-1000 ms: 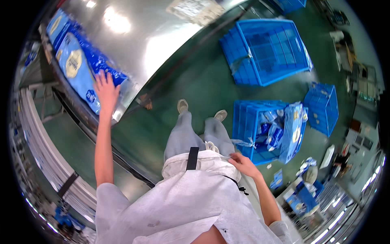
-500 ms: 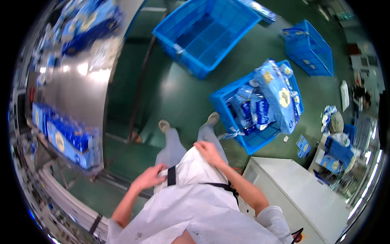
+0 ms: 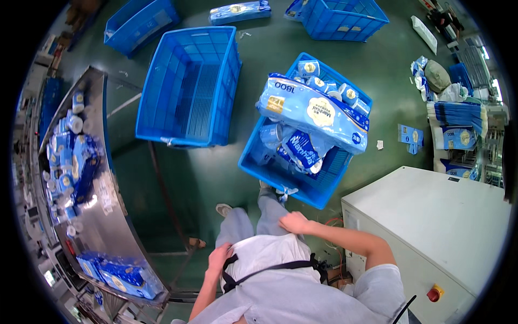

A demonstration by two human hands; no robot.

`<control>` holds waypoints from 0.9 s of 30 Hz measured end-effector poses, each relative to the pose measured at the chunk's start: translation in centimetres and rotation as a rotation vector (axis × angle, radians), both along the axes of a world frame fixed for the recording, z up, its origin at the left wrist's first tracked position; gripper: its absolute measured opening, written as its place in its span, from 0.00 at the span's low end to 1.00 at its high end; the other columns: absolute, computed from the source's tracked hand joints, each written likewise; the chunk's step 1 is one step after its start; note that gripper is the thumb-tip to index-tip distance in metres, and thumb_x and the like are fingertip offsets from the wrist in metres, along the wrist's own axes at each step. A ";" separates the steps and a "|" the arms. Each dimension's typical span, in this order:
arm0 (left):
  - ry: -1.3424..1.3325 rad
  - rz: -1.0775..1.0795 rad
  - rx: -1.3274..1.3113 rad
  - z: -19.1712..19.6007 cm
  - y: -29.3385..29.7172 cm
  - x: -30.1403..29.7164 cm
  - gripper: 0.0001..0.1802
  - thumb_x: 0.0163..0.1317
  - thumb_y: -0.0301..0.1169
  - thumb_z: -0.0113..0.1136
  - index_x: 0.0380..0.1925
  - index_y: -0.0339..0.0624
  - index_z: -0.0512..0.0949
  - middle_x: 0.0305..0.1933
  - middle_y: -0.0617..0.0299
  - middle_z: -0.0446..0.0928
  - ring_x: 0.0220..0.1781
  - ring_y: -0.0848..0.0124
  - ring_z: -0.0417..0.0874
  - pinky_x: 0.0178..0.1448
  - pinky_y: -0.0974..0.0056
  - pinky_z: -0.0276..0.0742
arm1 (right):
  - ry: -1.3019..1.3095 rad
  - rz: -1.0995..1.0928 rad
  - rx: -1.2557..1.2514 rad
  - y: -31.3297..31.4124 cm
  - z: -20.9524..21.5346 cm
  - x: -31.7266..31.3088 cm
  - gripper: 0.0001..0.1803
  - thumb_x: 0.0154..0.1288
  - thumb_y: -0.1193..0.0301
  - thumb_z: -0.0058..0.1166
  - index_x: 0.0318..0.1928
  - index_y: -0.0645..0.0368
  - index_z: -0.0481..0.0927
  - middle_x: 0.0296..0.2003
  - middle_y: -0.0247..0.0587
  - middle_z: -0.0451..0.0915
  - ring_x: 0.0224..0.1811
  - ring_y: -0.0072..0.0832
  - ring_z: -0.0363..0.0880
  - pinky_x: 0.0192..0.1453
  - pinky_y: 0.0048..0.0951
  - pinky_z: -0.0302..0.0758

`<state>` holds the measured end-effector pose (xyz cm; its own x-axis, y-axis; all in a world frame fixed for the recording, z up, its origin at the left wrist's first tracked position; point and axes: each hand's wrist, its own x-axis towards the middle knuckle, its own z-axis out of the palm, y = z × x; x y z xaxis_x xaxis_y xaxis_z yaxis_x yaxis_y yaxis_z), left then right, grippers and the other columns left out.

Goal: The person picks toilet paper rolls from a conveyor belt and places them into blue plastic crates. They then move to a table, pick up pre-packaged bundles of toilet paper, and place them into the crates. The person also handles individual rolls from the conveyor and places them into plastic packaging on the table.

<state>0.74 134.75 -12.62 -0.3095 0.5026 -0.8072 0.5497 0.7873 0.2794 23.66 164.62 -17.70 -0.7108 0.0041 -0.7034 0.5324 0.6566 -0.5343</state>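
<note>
My left hand (image 3: 218, 257) is closed at the left edge of my white shirt (image 3: 270, 249), its fingertips on the hem next to a black strap (image 3: 229, 278). My right hand (image 3: 294, 222) rests by my right thigh, fingers curled; whatever is in them is hidden. Ahead of it stands a blue crate (image 3: 333, 190) filled with wrapped paper rolls (image 3: 349, 95) and crumpled blue packs (image 3: 301, 149). A long light-blue pack of rolls (image 3: 318, 112) lies slanted across its top.
Farther left stands a second blue crate (image 3: 229, 92) with nothing inside. A metal table (image 3: 121, 216) at left bears loose rolls and blue packs (image 3: 121, 276). At right is a white cabinet (image 3: 426, 216) with a red knob (image 3: 434, 294). Another pack (image 3: 240, 12) lies on the floor beyond.
The view has swung right and tilted up, so the crates appear farther left and more floor shows. My right hand has moved off the shirt front toward my thigh; my left stays by the hem.
</note>
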 end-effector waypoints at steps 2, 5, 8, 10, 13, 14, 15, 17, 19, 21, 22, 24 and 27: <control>0.025 0.065 0.002 2.0 0.5 -3.1 0.11 0.63 0.38 0.62 0.44 0.53 0.79 0.40 0.56 0.85 0.43 0.52 0.86 0.49 0.47 0.81 | 0.021 -0.086 -0.051 2.1 -1.5 2.0 0.19 0.71 0.54 0.52 0.40 0.57 0.84 0.35 0.53 0.86 0.39 0.53 0.86 0.46 0.53 0.81; 0.324 -0.040 -0.154 0.6 -4.3 -9.9 0.11 0.61 0.36 0.62 0.44 0.49 0.79 0.39 0.55 0.85 0.43 0.52 0.86 0.47 0.47 0.82 | 0.103 -0.407 0.024 7.6 -6.3 0.1 0.15 0.67 0.60 0.54 0.38 0.59 0.85 0.30 0.52 0.86 0.31 0.45 0.87 0.41 0.47 0.82; 0.321 0.099 -0.169 1.9 -7.0 -13.1 0.10 0.66 0.33 0.59 0.45 0.43 0.79 0.40 0.54 0.86 0.38 0.57 0.88 0.44 0.54 0.83 | 0.141 -1.454 -0.720 15.9 -9.0 -7.0 0.13 0.67 0.63 0.59 0.35 0.62 0.83 0.28 0.42 0.84 0.27 0.29 0.84 0.32 0.29 0.81; 0.054 0.536 0.033 3.6 -4.0 -11.5 0.10 0.70 0.32 0.57 0.47 0.41 0.79 0.39 0.57 0.86 0.38 0.64 0.87 0.42 0.59 0.83 | 0.278 -1.516 -0.903 20.5 -12.5 -11.6 0.16 0.69 0.62 0.60 0.44 0.65 0.81 0.39 0.46 0.86 0.40 0.34 0.86 0.46 0.35 0.84; -0.234 0.871 0.149 6.7 0.7 -5.7 0.13 0.75 0.31 0.53 0.52 0.37 0.79 0.38 0.62 0.85 0.39 0.74 0.84 0.44 0.67 0.81 | 0.450 -1.640 -1.132 23.2 -15.1 -20.8 0.26 0.69 0.64 0.62 0.61 0.65 0.73 0.50 0.51 0.83 0.53 0.40 0.84 0.57 0.40 0.81; -0.271 0.861 0.126 7.0 0.7 -3.3 0.13 0.75 0.31 0.54 0.52 0.36 0.79 0.39 0.60 0.85 0.39 0.73 0.84 0.45 0.67 0.81 | 0.479 -1.730 -1.127 22.6 -15.1 -23.9 0.32 0.68 0.65 0.63 0.67 0.63 0.66 0.52 0.52 0.82 0.54 0.41 0.84 0.57 0.41 0.82; -0.312 0.852 0.106 7.3 0.3 -0.9 0.13 0.75 0.30 0.54 0.53 0.35 0.79 0.41 0.58 0.85 0.40 0.72 0.85 0.47 0.67 0.82 | 0.508 -1.819 -1.113 22.3 -15.1 -26.8 0.39 0.66 0.67 0.65 0.73 0.62 0.60 0.54 0.53 0.81 0.54 0.42 0.83 0.57 0.41 0.82; -0.271 0.840 0.087 7.5 -1.5 2.8 0.13 0.75 0.30 0.55 0.53 0.34 0.79 0.43 0.57 0.85 0.42 0.72 0.85 0.49 0.68 0.81 | 0.478 -1.966 -0.989 22.8 -17.5 -30.5 0.49 0.64 0.65 0.69 0.76 0.59 0.51 0.54 0.54 0.79 0.46 0.41 0.85 0.47 0.39 0.85; -0.164 0.930 0.127 7.5 -4.5 4.5 0.13 0.75 0.31 0.56 0.52 0.35 0.79 0.44 0.57 0.85 0.43 0.72 0.86 0.49 0.67 0.82 | 0.522 -2.090 -0.815 24.3 -20.4 -32.5 0.43 0.63 0.61 0.70 0.71 0.63 0.60 0.50 0.54 0.80 0.39 0.39 0.86 0.39 0.36 0.87; -0.133 1.056 0.111 7.8 -7.4 5.0 0.14 0.76 0.32 0.54 0.54 0.35 0.79 0.44 0.57 0.86 0.45 0.72 0.85 0.51 0.66 0.82 | 0.491 -2.288 -0.816 27.3 -22.9 -33.8 0.31 0.63 0.57 0.70 0.57 0.65 0.73 0.43 0.53 0.82 0.28 0.37 0.85 0.27 0.34 0.85; -0.120 1.142 0.092 7.5 -10.6 6.7 0.14 0.76 0.32 0.53 0.53 0.34 0.79 0.44 0.57 0.86 0.46 0.70 0.86 0.50 0.65 0.82 | 0.451 -2.362 -0.843 27.8 -22.7 -34.6 0.27 0.64 0.56 0.70 0.50 0.65 0.75 0.39 0.52 0.82 0.26 0.37 0.84 0.25 0.34 0.84; -0.114 1.235 0.046 6.9 -14.6 9.2 0.13 0.76 0.32 0.54 0.53 0.35 0.79 0.44 0.58 0.86 0.46 0.70 0.86 0.49 0.65 0.83 | 0.462 -2.496 -0.816 28.9 -21.8 -35.8 0.24 0.66 0.55 0.68 0.42 0.65 0.77 0.34 0.51 0.83 0.24 0.37 0.84 0.23 0.34 0.83; -0.151 1.289 0.021 5.9 -16.9 12.0 0.13 0.75 0.31 0.55 0.53 0.36 0.79 0.44 0.58 0.86 0.45 0.70 0.86 0.48 0.65 0.83 | 0.621 -2.539 -0.790 29.3 -20.4 -36.1 0.22 0.69 0.55 0.65 0.43 0.64 0.77 0.34 0.47 0.83 0.26 0.35 0.84 0.27 0.31 0.83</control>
<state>12.75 117.84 -6.68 -0.4840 -0.0748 -0.8719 -0.6340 0.7167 0.2905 -12.40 193.95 -38.08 0.1122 0.5540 -0.8249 -0.5659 -0.6468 -0.5113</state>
